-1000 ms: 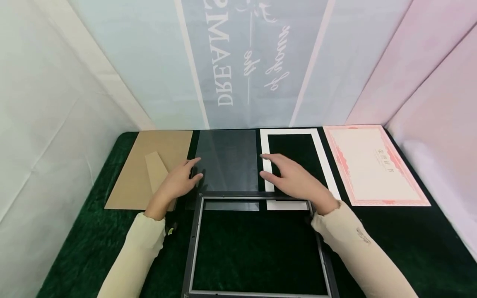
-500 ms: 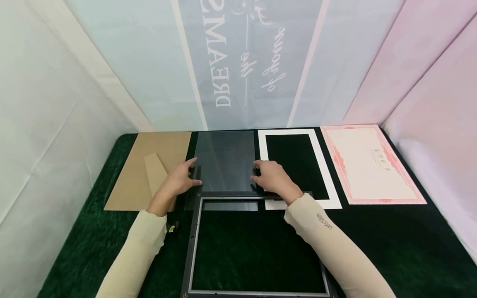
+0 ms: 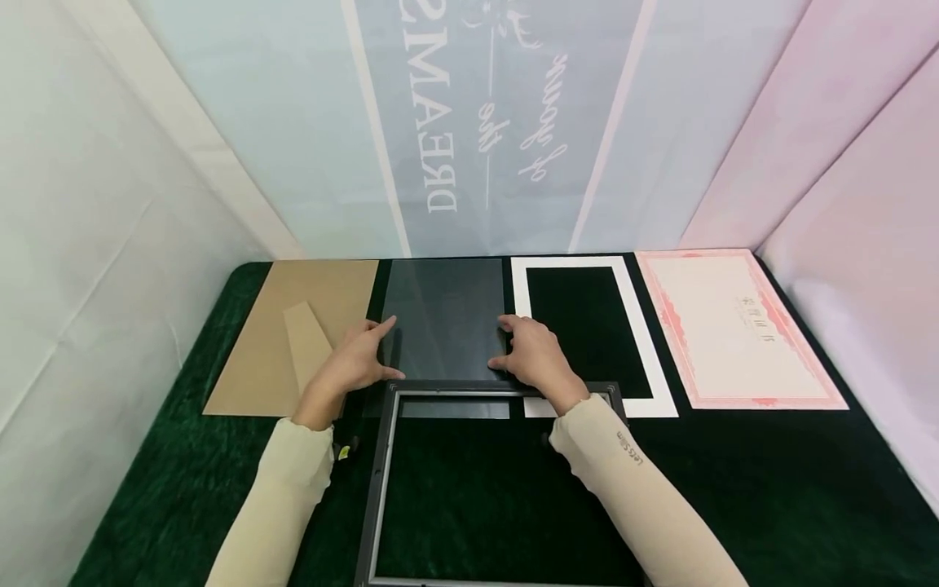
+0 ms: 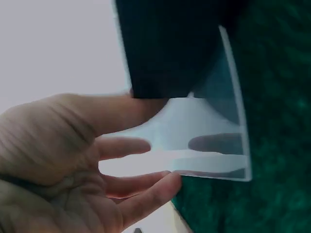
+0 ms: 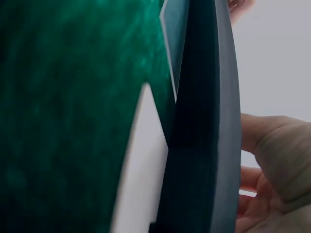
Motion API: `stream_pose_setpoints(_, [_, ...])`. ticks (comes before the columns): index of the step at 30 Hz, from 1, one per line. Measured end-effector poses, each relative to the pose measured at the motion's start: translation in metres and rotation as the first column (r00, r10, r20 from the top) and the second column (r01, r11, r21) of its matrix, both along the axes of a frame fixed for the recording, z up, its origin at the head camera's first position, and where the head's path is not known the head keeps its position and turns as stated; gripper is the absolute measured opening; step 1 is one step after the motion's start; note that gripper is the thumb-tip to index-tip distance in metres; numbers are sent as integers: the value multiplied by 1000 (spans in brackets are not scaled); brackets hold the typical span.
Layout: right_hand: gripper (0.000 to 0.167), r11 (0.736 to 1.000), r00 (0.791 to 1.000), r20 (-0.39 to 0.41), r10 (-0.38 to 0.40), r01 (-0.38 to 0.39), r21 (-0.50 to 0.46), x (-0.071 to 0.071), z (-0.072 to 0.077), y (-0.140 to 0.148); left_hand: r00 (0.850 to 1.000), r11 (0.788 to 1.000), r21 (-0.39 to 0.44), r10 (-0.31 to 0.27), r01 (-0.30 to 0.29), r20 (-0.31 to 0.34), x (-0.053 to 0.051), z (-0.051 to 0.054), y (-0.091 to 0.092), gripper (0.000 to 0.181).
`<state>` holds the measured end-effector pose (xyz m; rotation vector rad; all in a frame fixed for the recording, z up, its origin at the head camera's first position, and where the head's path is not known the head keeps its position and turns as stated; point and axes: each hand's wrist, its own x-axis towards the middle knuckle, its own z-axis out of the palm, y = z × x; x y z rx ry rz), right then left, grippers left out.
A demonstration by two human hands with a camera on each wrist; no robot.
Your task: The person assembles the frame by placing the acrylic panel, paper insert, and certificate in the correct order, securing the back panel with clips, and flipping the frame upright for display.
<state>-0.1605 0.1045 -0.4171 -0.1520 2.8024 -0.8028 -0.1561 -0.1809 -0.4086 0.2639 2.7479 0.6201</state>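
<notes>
The green tablecloth [image 3: 770, 481] is looking soft and fuzzy, like velvet. The see-through sheet [image 3: 447, 318] is shining, all smooth, and is looking like glass or clear plastic. The dark picture frame [image 3: 380, 481] is looking smooth, with only a little shine. The brown backing board [image 3: 249, 359] is looking dull, like cardboard. The white mat [image 3: 572, 262] and pink-edged certificate [image 3: 726, 326] are looking like flat paper. The 2 sleeves [image 3: 271, 505] are looking like matt cloth.
</notes>
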Motion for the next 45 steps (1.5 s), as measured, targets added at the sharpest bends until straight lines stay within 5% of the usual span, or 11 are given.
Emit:
stream_pose_setpoints(5, [82,1000,1000,-4,-2,2,19,1,-1,-1,998,998,58,35,-38,59,3,3,-5,95])
stream_pose_setpoints(10, [84,1000,1000,-2,-18,18,5,2,-1,-3,992,993,-6,120,-120,28,5,2,-4,89])
stream_pose_setpoints(17, [85,1000,1000,-3,-28,28,-5,1,-1,-2,989,991,15,134,-135,58,5,6,-6,80])
stream_pose_setpoints(22, [87,999,1000,14,-26,27,-33,3,-1,-3,987,988,-16,157,-156,22,2,2,-5,68])
stream_pose_setpoints(27, [97,999,1000,23,9,-8,-54,5,-1,-6,976,977,13,211,-212,56,2,-1,-3,77])
stream_pose_setpoints(34, [103,998,999,35,-8,10,-67,5,-1,-5,949,947,136,270,-292,163,-2,-4,-1,79])
stream_pose_setpoints(40, [103,997,999,41,-8,11,-78,4,-3,-5,942,925,210,283,-318,181,-3,-7,-8,59])
stream_pose_setpoints(45, [103,997,999,40,-6,9,-73,4,-5,-5,927,883,294,316,-365,203,-3,-8,-9,54])
